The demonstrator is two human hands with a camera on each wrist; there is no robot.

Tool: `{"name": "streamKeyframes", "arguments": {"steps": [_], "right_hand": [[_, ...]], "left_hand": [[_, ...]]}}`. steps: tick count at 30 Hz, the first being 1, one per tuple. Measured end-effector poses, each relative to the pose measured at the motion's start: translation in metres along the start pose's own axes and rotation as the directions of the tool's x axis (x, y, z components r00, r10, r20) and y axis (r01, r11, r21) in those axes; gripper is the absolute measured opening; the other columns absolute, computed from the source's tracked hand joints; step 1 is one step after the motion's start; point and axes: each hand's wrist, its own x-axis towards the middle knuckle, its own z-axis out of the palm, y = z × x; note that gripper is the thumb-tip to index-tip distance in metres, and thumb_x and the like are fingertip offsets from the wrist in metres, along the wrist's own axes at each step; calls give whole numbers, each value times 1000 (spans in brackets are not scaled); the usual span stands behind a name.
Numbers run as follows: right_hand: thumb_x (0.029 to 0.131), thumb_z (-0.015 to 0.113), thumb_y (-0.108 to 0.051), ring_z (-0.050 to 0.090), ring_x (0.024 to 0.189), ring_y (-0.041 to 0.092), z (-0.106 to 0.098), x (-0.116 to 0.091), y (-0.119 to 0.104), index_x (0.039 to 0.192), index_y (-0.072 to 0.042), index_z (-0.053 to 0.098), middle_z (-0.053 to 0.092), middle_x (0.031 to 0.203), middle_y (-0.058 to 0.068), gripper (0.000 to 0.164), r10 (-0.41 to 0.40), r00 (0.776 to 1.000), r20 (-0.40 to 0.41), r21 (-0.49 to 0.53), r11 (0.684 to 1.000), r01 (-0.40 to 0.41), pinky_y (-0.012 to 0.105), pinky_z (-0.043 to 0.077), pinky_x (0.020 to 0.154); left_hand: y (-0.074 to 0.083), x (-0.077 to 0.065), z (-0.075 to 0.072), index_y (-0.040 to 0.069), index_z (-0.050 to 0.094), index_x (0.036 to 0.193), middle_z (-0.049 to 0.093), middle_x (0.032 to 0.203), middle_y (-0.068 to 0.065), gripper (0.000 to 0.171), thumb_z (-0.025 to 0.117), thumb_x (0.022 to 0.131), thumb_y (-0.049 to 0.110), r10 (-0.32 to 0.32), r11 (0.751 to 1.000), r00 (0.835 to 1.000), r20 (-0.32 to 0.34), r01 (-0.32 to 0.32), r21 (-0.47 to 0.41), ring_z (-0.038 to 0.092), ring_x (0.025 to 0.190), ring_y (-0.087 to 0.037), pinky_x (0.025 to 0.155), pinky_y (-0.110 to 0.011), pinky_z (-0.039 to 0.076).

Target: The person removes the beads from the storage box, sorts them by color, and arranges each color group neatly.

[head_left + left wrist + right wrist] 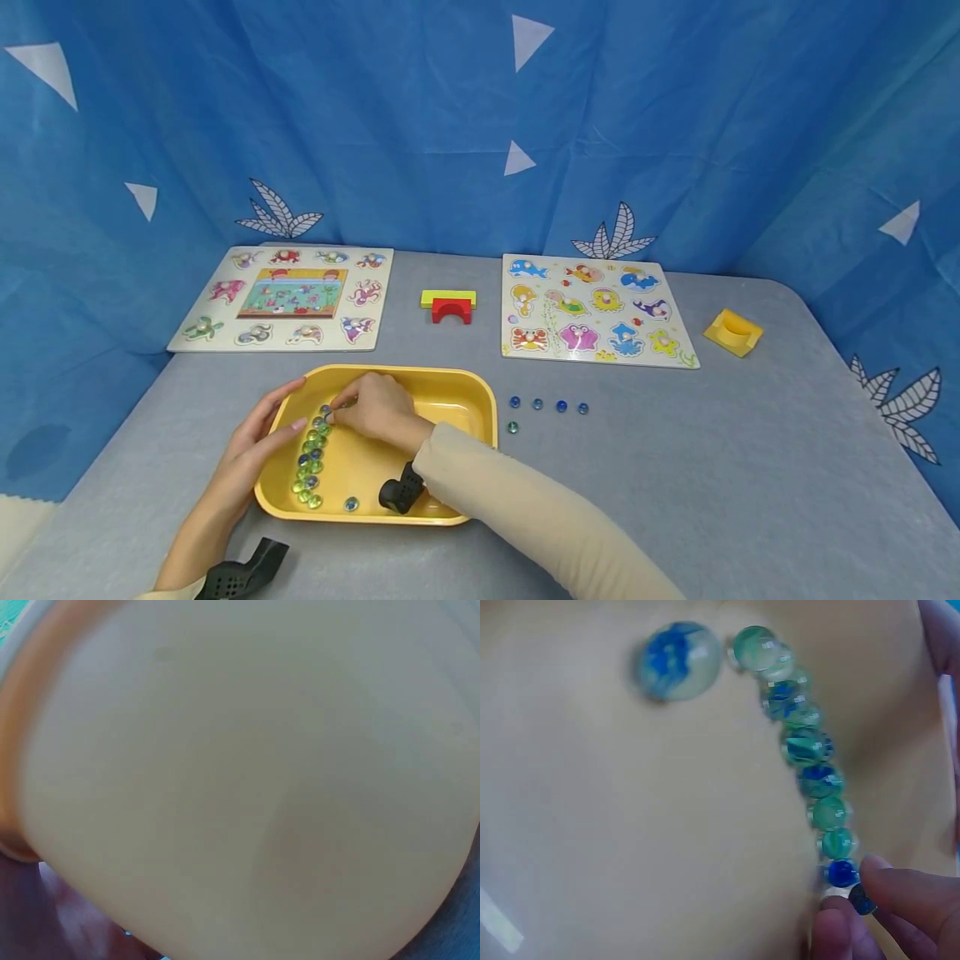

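Observation:
A yellow tray (442, 522) lies on the table with a line of green and blue glass marbles (312, 467) along its left side. My left hand (243, 446) holds the tray's left wall, its thumb over the rim. Inside the tray, my right hand (378, 407) is at the far end of that line. Its thumb and fingers pinch a dark blue marble (862, 898), close beside a bright blue marble (841, 873). A single blue-and-clear marble (351, 504) sits apart near the front wall. The tray fills most of the left wrist view, blurred.
Several loose marbles (562, 407) lie right of the tray. Behind stand two animal peg puzzles, one left (225, 333) and one right (551, 304). Between them are a red arch block (452, 306) and a yellow-green block (427, 298). A yellow block (733, 332) lies far right.

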Motion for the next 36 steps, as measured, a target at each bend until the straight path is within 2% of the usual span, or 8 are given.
{"name": "streamKeyframes", "arguments": {"steps": [8,15,18,20,24,29,32,36], "right_hand": [[78,68,-30,48,56,2,-26,-9,-5,95,-25,72,63,73,-13,17,-151,988,43,204,969,139,16,39,51],[83,65,-22,56,67,5,-70,-29,10,109,-16,66,67,89,-4,26,-354,933,57,378,873,308,17,46,58],[83,65,-19,60,72,8,-89,-43,28,109,-14,66,68,95,1,26,-381,924,33,455,829,326,20,50,65],[82,65,-18,61,74,9,-102,-53,43,108,-12,66,68,98,3,26,-375,927,8,474,818,327,22,51,68],[83,65,-18,63,81,14,-126,-72,83,108,-9,65,67,102,6,27,-324,943,-73,450,833,321,27,52,72],[83,65,-24,63,85,25,-152,-95,143,110,-9,64,66,103,9,31,-161,972,-171,430,876,220,37,52,75],[82,64,-32,61,78,20,-164,-107,182,108,-11,65,68,97,7,33,-61,968,-242,334,932,143,30,50,68],[83,63,-35,53,71,9,-172,-120,225,106,-12,66,68,92,5,33,-1,953,-303,175,983,56,22,43,60]], "left_hand": [[1,-1,-1,19,27,142,29,144,7,52,47,93,17,1,1000,1000,12,-1,-4,32,116,10,83,-4,39],[2,-1,0,21,27,142,24,147,2,52,48,93,21,-37,999,999,3,37,23,28,118,9,83,-3,37],[2,-1,1,21,28,141,24,147,3,52,48,93,21,-35,999,999,-9,35,26,29,117,9,83,-2,37],[2,-1,1,21,28,141,24,147,4,52,48,93,21,-35,999,999,-14,35,27,29,117,9,83,-2,36],[2,-1,1,22,28,141,23,148,3,53,48,93,22,-41,998,999,-15,42,37,27,118,9,84,-1,35],[2,-1,1,23,28,141,23,148,4,53,48,93,24,-54,997,998,-24,55,49,26,122,6,84,0,33],[2,-1,1,23,28,141,23,148,3,53,49,93,23,-49,998,999,-22,50,44,25,122,4,84,-1,33],[2,-1,1,22,28,141,23,148,4,52,48,93,23,-43,998,999,-25,44,45,25,123,5,84,0,33]]}}
